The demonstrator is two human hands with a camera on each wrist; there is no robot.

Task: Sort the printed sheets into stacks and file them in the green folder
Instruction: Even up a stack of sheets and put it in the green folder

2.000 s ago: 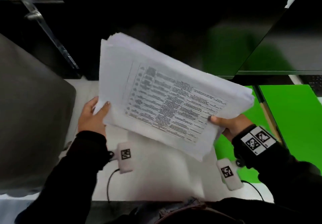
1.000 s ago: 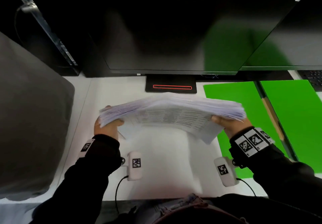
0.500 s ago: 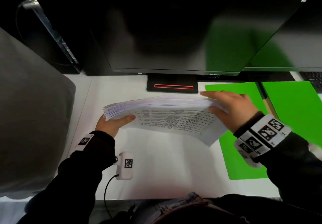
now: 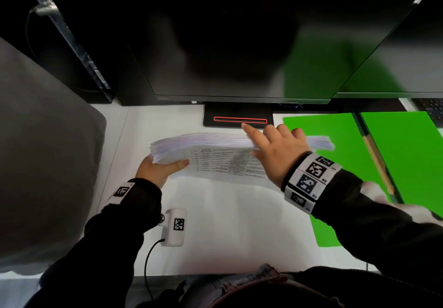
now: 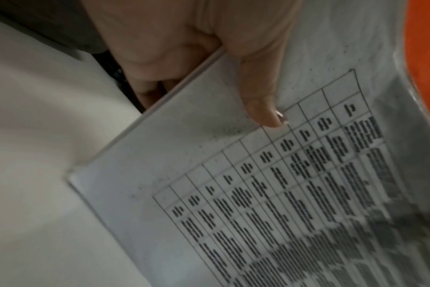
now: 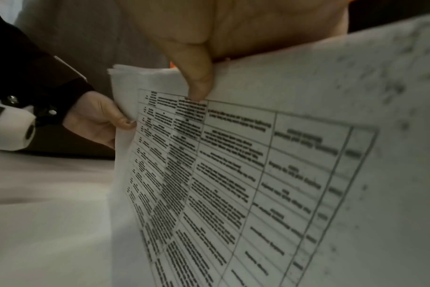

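Note:
A thick stack of printed sheets stands tilted on its long edge on the white desk, its table-printed face toward me. My left hand grips its left end, thumb on the front page and fingers behind. My right hand reaches over the top edge near the middle, with its thumb pressing the printed face and its fingers over the back. The green folder lies open on the desk to the right, partly under the stack's right end.
A dark monitor stands just behind the stack, its base marked with a red line. A big grey object fills the left side. A pencil lies along the folder's spine. A keyboard corner shows far right.
The stack came down from a raised, tilted hold to desk level. My right hand left the stack's right end and now reaches over its top edge nearer the middle. My left hand keeps its grip.

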